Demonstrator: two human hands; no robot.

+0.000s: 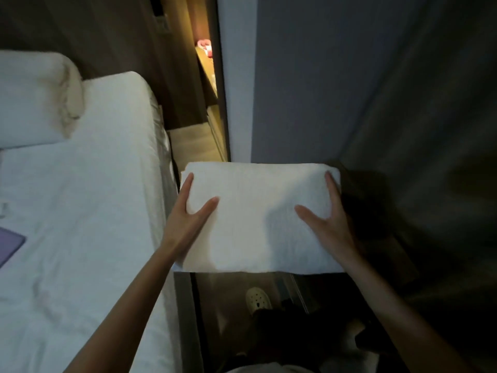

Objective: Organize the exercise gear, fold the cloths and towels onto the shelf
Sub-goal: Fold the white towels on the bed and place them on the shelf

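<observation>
A folded white towel (258, 216) lies flat between my two hands, over a dark surface (376, 208) beside the bed. My left hand (188, 216) presses against the towel's left edge, forefinger straight along the side and thumb flat on top. My right hand (330, 222) mirrors it on the right edge, fingers straight, thumb resting on top. The remaining fingers of both hands are hidden by the towel. I cannot tell whether the towel rests on the dark surface or is carried just above it.
A white bed (80, 211) with a rolled pillow (35, 98) fills the left; a purple item (9, 246) lies at its left edge. A grey wall (295, 76) stands just behind the towel. A pale shoe (258, 300) shows below, on the floor.
</observation>
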